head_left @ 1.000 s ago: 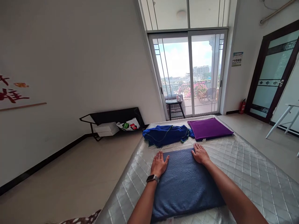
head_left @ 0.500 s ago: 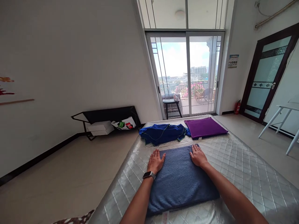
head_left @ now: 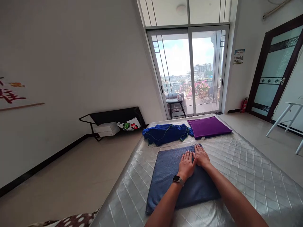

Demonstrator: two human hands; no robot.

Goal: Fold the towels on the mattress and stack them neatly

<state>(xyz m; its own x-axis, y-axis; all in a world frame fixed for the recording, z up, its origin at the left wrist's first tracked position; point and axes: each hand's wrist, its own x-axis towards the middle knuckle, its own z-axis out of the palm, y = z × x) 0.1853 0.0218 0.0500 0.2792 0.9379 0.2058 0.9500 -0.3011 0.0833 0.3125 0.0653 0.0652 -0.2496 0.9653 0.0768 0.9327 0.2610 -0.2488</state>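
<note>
A blue-grey towel [head_left: 163, 179], folded into a flat rectangle, lies on the silver quilted mattress [head_left: 125, 186]. My left hand [head_left: 187, 163] rests palm down on its upper right part, fingers stretched out, a watch on the wrist. Right beside it, my right hand [head_left: 201, 156] lies flat at the towel's far right corner, and the left thumb reaches the right hand. Beyond the towel are a crumpled blue cloth [head_left: 165, 134] with green edging and a folded purple cloth [head_left: 210, 126] with a small white tag.
A black rack [head_left: 115, 116] holding white boxes [head_left: 107, 128] stands on the floor by the left wall. Sliding glass doors [head_left: 191, 72] are behind the mattress. White table legs [head_left: 279, 119] and a fire extinguisher [head_left: 243, 105] are at the right. Brown spotted fabric [head_left: 78, 220] shows at the bottom.
My left hand has slid right across the towel, from its far left corner to beside my right hand. The right hand stays at the far right corner. The view has shifted slightly.
</note>
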